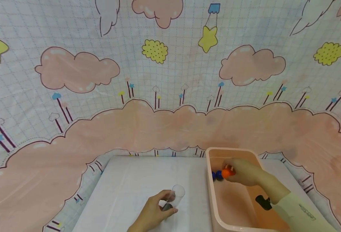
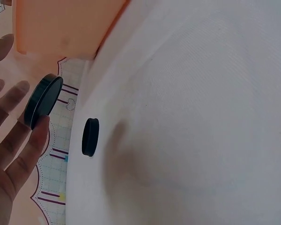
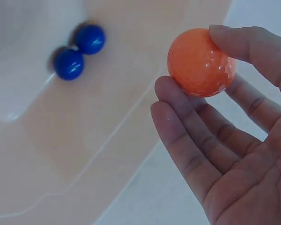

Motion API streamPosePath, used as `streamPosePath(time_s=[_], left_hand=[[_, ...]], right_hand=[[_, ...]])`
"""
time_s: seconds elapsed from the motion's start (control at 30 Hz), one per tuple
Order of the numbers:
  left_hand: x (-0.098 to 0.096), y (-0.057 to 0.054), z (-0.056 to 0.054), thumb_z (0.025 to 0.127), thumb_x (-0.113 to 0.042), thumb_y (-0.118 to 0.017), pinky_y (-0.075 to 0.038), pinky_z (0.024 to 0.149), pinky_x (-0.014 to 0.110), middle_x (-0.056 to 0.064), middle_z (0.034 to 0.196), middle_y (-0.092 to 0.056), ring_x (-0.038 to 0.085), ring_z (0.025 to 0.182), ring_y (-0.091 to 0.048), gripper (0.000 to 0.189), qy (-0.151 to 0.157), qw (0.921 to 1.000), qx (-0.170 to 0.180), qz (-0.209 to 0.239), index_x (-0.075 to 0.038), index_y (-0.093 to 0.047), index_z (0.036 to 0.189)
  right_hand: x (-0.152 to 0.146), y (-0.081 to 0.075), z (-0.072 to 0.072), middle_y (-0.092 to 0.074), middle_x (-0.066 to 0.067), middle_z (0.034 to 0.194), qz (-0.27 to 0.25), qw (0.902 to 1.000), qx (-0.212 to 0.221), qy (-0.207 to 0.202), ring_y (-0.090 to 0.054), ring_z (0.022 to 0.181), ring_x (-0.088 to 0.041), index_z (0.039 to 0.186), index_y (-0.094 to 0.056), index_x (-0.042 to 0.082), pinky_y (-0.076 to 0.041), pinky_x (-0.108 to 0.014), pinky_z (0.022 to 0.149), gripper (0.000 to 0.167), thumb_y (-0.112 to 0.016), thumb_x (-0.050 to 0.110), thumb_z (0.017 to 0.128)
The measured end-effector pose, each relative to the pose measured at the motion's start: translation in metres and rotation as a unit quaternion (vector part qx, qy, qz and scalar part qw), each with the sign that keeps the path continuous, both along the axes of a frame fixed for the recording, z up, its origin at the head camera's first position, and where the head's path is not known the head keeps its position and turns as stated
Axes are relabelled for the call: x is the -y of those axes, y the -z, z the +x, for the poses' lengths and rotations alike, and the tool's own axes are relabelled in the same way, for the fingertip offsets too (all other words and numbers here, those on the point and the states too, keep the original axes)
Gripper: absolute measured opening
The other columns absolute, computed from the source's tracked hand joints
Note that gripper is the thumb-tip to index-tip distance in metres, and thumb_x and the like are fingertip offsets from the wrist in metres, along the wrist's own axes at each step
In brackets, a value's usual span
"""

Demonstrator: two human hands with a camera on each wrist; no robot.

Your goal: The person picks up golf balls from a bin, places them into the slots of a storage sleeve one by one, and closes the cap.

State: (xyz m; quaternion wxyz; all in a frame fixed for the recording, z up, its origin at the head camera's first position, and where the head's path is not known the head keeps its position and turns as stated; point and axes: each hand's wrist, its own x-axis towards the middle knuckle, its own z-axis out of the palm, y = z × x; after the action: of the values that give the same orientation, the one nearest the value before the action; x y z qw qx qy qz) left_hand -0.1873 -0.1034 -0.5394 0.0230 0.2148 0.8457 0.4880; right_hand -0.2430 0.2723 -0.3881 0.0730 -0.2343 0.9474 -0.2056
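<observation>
My left hand (image 1: 154, 209) grips a clear plastic tube (image 1: 178, 199) between thumb and fingers, low over the white table. The tube has a round black base (image 2: 44, 101), and a fingertip presses its edge in the left wrist view. A loose black cap (image 2: 90, 137) lies close by on the table. My right hand (image 1: 242, 172) pinches an orange golf ball (image 3: 201, 63) between thumb and fingertips, over the peach bin (image 1: 212, 199). Two shiny blue balls (image 3: 79, 51) lie in the bin, side by side, near its left wall in the head view.
The bin stands on the right part of the white table (image 1: 147, 170), its wall rising between both hands. A dark strap piece (image 1: 263, 202) sits at the right wrist. Behind the table hangs a printed cloth (image 1: 170, 129) with clouds and stars.
</observation>
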Motion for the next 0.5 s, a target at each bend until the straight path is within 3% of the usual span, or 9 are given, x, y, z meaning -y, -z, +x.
streamPosePath(time_s=[0.2,0.5], left_hand=[[-0.004,-0.007,0.001,0.087,-0.046,-0.082,-0.056,0.070,0.021,-0.004,0.119,-0.074,0.006,0.107,-0.065,0.050,-0.003,0.9999,-0.013,-0.006,-0.024,-0.063,0.129],[-0.008,-0.014,0.000,0.086,-0.044,-0.084,-0.055,0.067,0.020,0.005,0.116,-0.076,0.017,0.106,-0.071,0.055,0.003,0.9996,-0.029,0.002,-0.016,-0.065,0.130]], right_hand=[[0.009,-0.008,0.011,-0.066,0.010,0.098,-0.010,0.9997,-0.019,-0.007,-0.059,0.087,-0.010,0.108,-0.067,0.023,-0.053,-0.024,0.073,0.028,-0.085,0.022,0.087],[0.021,-0.015,0.026,-0.067,0.015,0.102,-0.042,0.9973,-0.055,-0.026,-0.061,0.090,-0.008,0.112,-0.070,0.022,-0.059,-0.031,0.079,0.029,-0.085,0.022,0.087]])
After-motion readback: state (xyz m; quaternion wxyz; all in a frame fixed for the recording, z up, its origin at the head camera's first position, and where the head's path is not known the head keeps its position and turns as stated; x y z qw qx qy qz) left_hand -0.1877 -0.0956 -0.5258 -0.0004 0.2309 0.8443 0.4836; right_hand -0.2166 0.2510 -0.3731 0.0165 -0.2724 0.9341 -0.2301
